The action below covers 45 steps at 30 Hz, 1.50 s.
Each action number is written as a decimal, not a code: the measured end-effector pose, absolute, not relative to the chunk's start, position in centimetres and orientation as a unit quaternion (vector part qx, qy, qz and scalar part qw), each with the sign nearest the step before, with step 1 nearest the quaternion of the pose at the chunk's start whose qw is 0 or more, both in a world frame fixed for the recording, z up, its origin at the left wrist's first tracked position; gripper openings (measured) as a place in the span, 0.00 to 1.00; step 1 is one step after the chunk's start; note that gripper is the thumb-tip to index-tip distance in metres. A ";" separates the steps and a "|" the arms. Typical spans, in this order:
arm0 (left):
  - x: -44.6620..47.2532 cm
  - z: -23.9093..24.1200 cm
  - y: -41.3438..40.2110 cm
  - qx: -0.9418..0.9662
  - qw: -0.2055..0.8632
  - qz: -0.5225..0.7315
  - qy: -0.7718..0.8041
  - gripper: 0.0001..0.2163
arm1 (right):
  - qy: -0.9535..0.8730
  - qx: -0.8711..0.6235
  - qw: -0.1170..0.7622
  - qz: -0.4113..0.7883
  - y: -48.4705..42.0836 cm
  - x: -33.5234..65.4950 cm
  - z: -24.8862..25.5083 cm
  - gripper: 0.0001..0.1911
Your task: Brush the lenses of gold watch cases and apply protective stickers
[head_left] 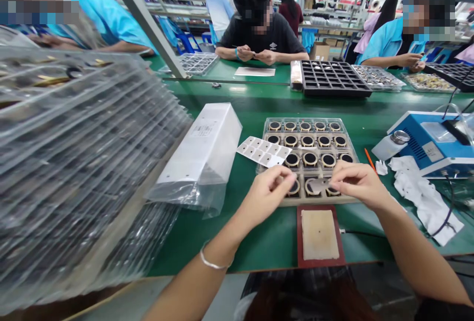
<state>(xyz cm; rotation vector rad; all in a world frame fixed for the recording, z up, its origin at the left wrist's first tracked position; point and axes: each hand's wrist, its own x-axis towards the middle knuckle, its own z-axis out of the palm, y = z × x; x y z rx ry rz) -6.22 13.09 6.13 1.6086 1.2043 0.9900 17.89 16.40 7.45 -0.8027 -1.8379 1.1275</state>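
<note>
A clear tray (351, 139) holds rows of gold-rimmed round watch cases (310, 159) with black faces. Over its front row, my right hand (357, 182) pinches a thin grey piece of film (317, 185) between thumb and fingers. My left hand (269, 188) is closed in a pinch above the tray's front left corner; whatever its fingertips hold, if anything, is too small to make out. A white sheet of grey square stickers (263, 151) lies across the tray's left edge, just beyond my left hand.
Tall stacked clear trays (92, 163) fill the left side, beside a long white plastic-wrapped package (202, 148). A red-framed pad (320, 234) with a cable lies in front. A blue machine (437, 138), white bottle (391, 144) and crumpled tissue (422, 197) are rightward. Co-workers sit opposite.
</note>
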 end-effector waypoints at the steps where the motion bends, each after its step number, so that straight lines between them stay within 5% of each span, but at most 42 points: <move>1: -6.2 5.8 13.1 0.708 0.339 0.380 0.489 0.12 | -0.716 -0.333 0.423 0.445 16.5 18.1 7.6 0.07; 5: -5.8 4.5 13.3 0.831 0.104 0.226 0.498 0.10 | -0.681 -0.360 0.449 0.453 16.7 18.6 7.8 0.13; 13: -4.4 5.3 13.3 0.814 0.028 0.027 0.579 0.12 | -0.691 -0.350 0.421 0.472 16.9 18.0 7.4 0.14; 20: -3.7 5.8 14.3 0.831 0.012 -0.020 0.555 0.16 | -0.665 -0.339 0.433 0.505 17.0 17.6 7.4 0.13; 24: -5.5 6.0 14.3 0.834 0.152 0.098 0.522 0.17 | -0.647 -0.337 0.439 0.524 17.0 17.5 7.4 0.13; 29: -8.0 7.4 13.4 0.601 0.600 0.376 0.370 0.18 | -0.581 -0.324 0.526 0.530 17.0 17.8 7.2 0.16; 32: -8.0 7.9 13.0 0.418 0.756 0.436 0.254 0.24 | -0.546 -0.314 0.558 0.540 17.0 17.9 6.8 0.14; 45: -6.1 6.9 12.4 0.379 0.776 0.454 0.219 0.11 | -0.557 -0.330 0.528 0.550 16.4 17.0 6.1 0.16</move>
